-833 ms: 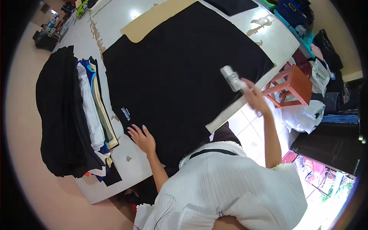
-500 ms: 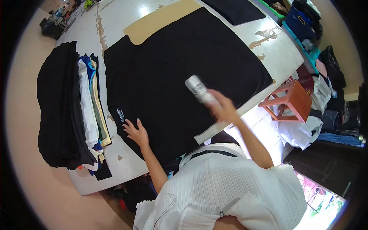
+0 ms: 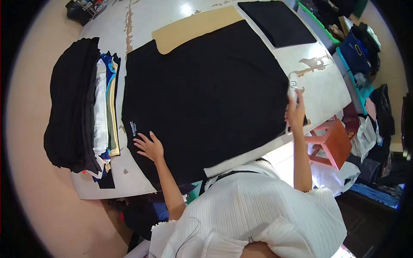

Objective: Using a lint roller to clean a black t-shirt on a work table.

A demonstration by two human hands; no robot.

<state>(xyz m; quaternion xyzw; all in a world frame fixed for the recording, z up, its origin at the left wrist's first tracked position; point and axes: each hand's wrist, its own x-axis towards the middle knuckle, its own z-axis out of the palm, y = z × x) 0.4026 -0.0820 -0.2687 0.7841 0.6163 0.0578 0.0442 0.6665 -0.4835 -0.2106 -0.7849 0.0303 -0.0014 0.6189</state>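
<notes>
A wide black cloth piece (image 3: 206,94) lies spread over the table, with a small white printed mark (image 3: 133,127) near its left edge. Flat on the cloth beside that mark rests my left hand (image 3: 150,147), fingers spread, holding nothing. At the cloth's right edge my right hand (image 3: 295,112) is wrapped around a long white hand-held tool (image 3: 293,81) with a small round grey detail; its exact kind does not show. Part of the tool is hidden by my fingers. A tan sheet (image 3: 193,26) sticks out from under the cloth's far edge.
Stacked black cloth (image 3: 73,107) and folded coloured cloth (image 3: 101,112) lie at the left. Another black folded cloth (image 3: 277,23) is at the far right of the worn white table (image 3: 318,86). A wooden-topped stool (image 3: 331,144) and crates with bags stand beyond the right edge.
My right hand has carried the white tool rightward from above the cloth's middle to its right edge. My left hand stays on the cloth near the printed mark. The view has shifted slightly.
</notes>
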